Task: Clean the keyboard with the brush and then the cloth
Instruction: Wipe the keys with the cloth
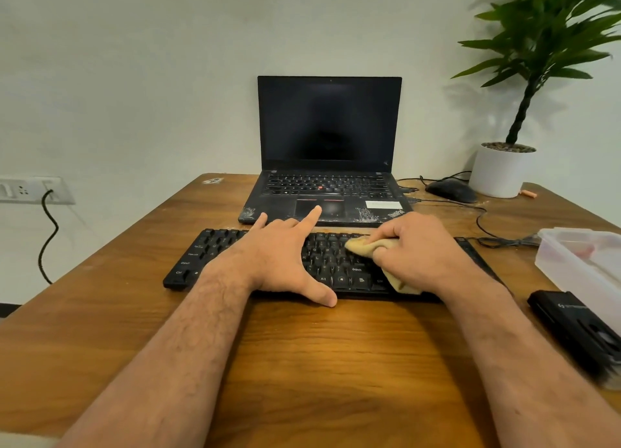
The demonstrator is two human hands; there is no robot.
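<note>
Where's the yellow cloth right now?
In the head view, the cloth is bunched in the right hand, pressed on the right half of the black keyboard, just in front of the laptop.

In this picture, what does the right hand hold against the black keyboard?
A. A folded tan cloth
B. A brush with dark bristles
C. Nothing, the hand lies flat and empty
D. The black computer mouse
A. The right hand is closed around a tan cloth that it presses on the keys of the keyboard, while the mouse lies apart, beside the laptop.
</note>
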